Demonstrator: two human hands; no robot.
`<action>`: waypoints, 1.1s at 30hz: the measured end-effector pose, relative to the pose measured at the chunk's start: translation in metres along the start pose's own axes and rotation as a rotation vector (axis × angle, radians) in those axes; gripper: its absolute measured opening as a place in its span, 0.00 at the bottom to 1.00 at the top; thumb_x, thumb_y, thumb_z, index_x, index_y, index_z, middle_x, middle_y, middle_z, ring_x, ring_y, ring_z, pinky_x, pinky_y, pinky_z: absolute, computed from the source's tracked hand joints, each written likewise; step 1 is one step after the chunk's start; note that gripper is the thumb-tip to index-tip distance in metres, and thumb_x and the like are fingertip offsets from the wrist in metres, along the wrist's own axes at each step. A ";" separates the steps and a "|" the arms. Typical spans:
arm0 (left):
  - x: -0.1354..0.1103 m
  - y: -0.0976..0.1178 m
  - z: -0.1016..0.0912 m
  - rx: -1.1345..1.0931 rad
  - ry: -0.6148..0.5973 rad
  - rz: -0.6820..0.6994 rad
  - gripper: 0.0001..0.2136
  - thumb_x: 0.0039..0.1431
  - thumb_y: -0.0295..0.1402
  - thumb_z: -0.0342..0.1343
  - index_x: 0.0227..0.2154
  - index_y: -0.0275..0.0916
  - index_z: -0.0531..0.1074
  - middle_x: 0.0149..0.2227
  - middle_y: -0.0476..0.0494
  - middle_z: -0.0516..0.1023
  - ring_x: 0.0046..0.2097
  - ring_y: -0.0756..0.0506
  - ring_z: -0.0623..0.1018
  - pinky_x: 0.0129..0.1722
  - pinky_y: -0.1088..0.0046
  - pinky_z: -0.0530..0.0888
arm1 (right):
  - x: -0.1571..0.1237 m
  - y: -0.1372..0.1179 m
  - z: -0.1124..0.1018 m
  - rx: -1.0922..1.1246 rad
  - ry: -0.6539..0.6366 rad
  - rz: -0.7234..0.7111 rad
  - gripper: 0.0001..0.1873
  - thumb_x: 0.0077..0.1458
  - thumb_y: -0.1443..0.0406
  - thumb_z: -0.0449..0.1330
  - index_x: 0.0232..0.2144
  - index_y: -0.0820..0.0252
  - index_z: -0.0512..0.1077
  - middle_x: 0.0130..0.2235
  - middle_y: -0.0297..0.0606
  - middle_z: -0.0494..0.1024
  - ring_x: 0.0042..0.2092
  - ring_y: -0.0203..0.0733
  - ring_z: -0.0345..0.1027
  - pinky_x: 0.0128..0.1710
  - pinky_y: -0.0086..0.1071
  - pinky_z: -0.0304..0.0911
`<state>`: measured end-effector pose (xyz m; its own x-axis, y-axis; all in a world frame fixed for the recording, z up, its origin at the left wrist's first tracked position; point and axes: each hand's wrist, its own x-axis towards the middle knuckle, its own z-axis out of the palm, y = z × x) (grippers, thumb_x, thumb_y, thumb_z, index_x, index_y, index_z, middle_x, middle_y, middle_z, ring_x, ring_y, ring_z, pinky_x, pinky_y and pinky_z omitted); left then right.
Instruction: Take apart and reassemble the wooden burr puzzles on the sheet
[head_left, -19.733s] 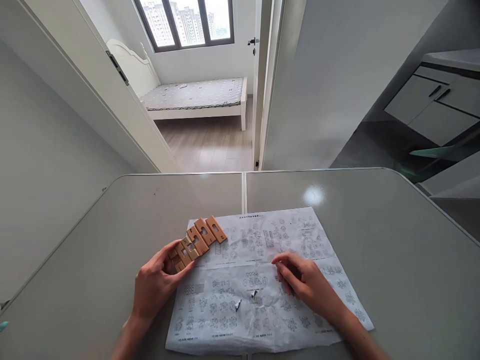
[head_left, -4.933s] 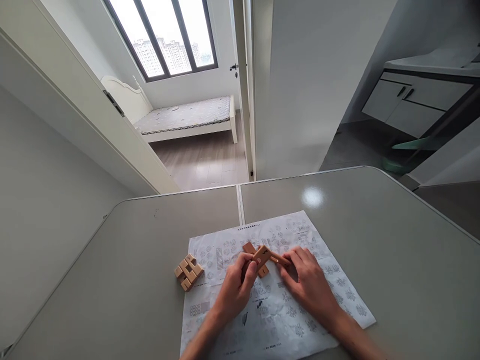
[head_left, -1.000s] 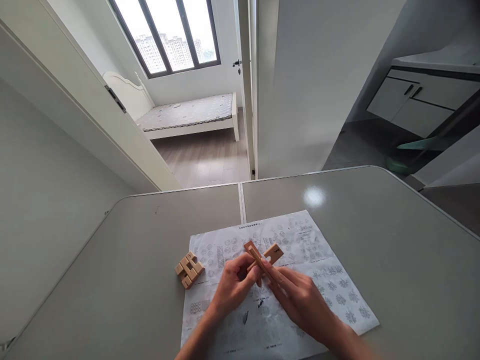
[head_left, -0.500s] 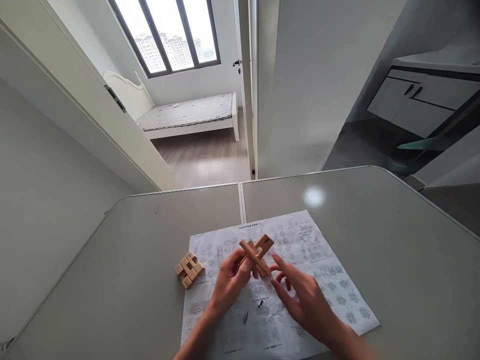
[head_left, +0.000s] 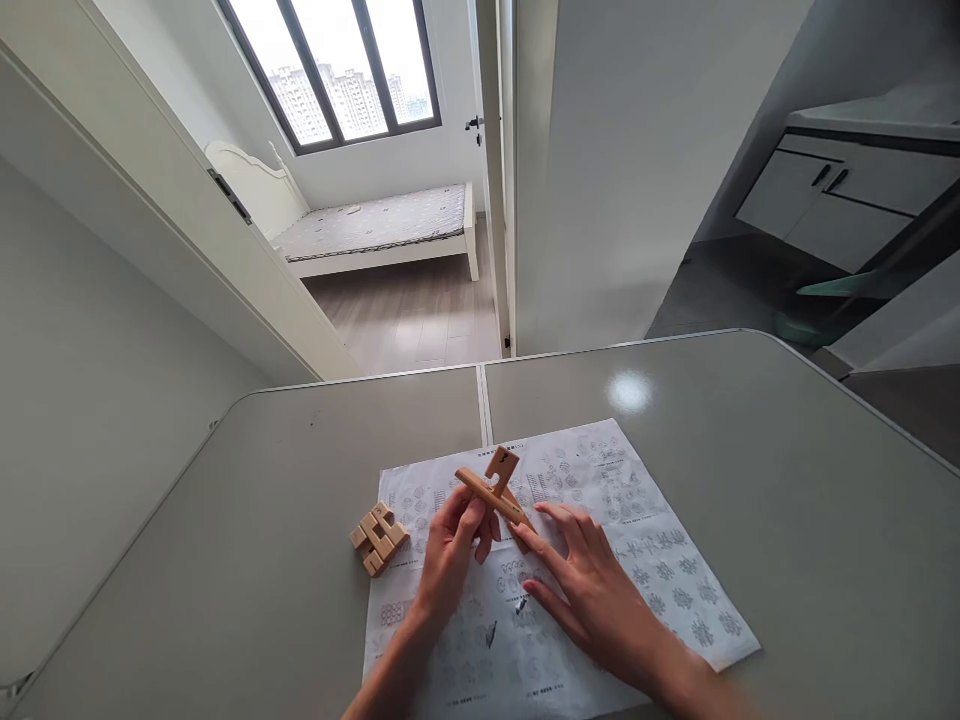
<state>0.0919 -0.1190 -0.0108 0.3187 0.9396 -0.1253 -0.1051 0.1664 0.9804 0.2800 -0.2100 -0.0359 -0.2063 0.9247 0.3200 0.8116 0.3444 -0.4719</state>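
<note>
My left hand [head_left: 450, 550] pinches two notched wooden puzzle bars [head_left: 491, 484] crossed together and holds them above a printed instruction sheet [head_left: 600, 480]. My right hand [head_left: 589, 590] lies over the sheet with its fingers stretched out; one fingertip touches the lower end of the crossed bars. A small cluster of other wooden bars [head_left: 378, 538] rests on the table at the sheet's left edge, left of my left hand.
The grey table [head_left: 750, 450] has a seam down its middle and rounded far corners. Beyond it an open doorway shows a bed under a window. Dark cabinets stand at the far right.
My left hand has lifted and turned the crossed bars up and to the left. My right hand has let go of them and spread out over the sheet.
</note>
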 end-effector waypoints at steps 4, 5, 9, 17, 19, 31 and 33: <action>0.000 0.000 0.000 0.031 -0.015 0.013 0.17 0.69 0.48 0.56 0.36 0.37 0.71 0.24 0.53 0.69 0.22 0.55 0.60 0.23 0.78 0.58 | 0.002 0.001 -0.001 0.088 0.029 0.072 0.15 0.68 0.66 0.58 0.55 0.52 0.70 0.60 0.49 0.69 0.62 0.57 0.64 0.58 0.53 0.70; 0.000 0.001 0.000 0.046 -0.021 0.016 0.17 0.69 0.48 0.55 0.36 0.37 0.71 0.24 0.53 0.70 0.22 0.55 0.60 0.24 0.78 0.58 | 0.002 0.002 -0.002 0.114 0.040 0.090 0.11 0.68 0.67 0.57 0.51 0.52 0.71 0.57 0.49 0.70 0.60 0.56 0.65 0.57 0.52 0.70; -0.002 0.006 0.002 0.099 -0.055 0.028 0.17 0.69 0.48 0.55 0.36 0.37 0.71 0.24 0.53 0.70 0.22 0.55 0.60 0.25 0.76 0.60 | 0.003 0.007 0.000 0.189 0.073 0.158 0.05 0.69 0.68 0.54 0.45 0.53 0.68 0.50 0.46 0.73 0.51 0.53 0.70 0.51 0.49 0.72; -0.006 0.010 0.003 0.142 -0.173 0.039 0.20 0.68 0.51 0.55 0.39 0.36 0.73 0.25 0.51 0.71 0.24 0.53 0.62 0.27 0.75 0.61 | 0.003 0.011 0.000 0.155 0.121 0.192 0.10 0.68 0.65 0.58 0.50 0.53 0.69 0.46 0.43 0.75 0.46 0.52 0.72 0.46 0.44 0.74; -0.006 0.008 0.004 0.147 -0.202 0.043 0.20 0.69 0.51 0.55 0.41 0.35 0.73 0.25 0.50 0.71 0.24 0.54 0.62 0.25 0.76 0.60 | 0.003 0.010 -0.001 0.158 0.124 0.198 0.08 0.68 0.65 0.58 0.49 0.54 0.69 0.45 0.42 0.75 0.45 0.51 0.71 0.45 0.44 0.73; -0.008 -0.001 0.007 0.292 -0.083 0.117 0.18 0.72 0.49 0.52 0.37 0.37 0.70 0.30 0.49 0.72 0.23 0.55 0.61 0.23 0.78 0.60 | 0.003 0.013 0.000 0.115 0.138 0.223 0.09 0.71 0.58 0.57 0.39 0.56 0.70 0.38 0.41 0.74 0.40 0.50 0.69 0.40 0.42 0.69; -0.008 -0.001 0.007 0.319 -0.044 0.135 0.18 0.72 0.49 0.52 0.37 0.38 0.70 0.30 0.49 0.73 0.23 0.55 0.62 0.23 0.78 0.61 | 0.004 0.011 -0.001 0.124 0.141 0.220 0.12 0.73 0.59 0.54 0.37 0.56 0.70 0.36 0.40 0.73 0.38 0.49 0.68 0.39 0.40 0.67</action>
<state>0.0959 -0.1289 -0.0093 0.3632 0.9317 0.0085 0.1482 -0.0668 0.9867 0.2888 -0.2025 -0.0391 0.0528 0.9507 0.3057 0.7536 0.1629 -0.6368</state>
